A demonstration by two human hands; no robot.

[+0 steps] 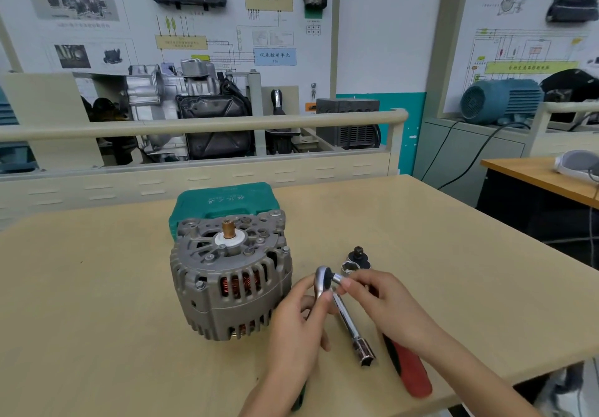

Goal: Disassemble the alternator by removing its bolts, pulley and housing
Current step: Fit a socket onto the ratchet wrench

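Note:
The grey alternator (227, 283) stands on the table (97, 319), rear end up, with a copper slip-ring shaft on top and copper windings showing through its slots. Just right of it, my left hand (298, 329) grips a chrome ratchet (322, 276) below its head. My right hand (379, 300) pinches a small chrome socket (337, 278) at the ratchet head. A chrome extension bar (353, 329) runs down between my hands to a square-holed end. A green grip (298, 398) shows below my left wrist.
A green tool case (227, 201) lies right behind the alternator. A large socket (350, 266) with a black adapter sits behind my hands. A red-handled tool (410, 373) lies under my right forearm near the table's front right edge. Training boards stand beyond.

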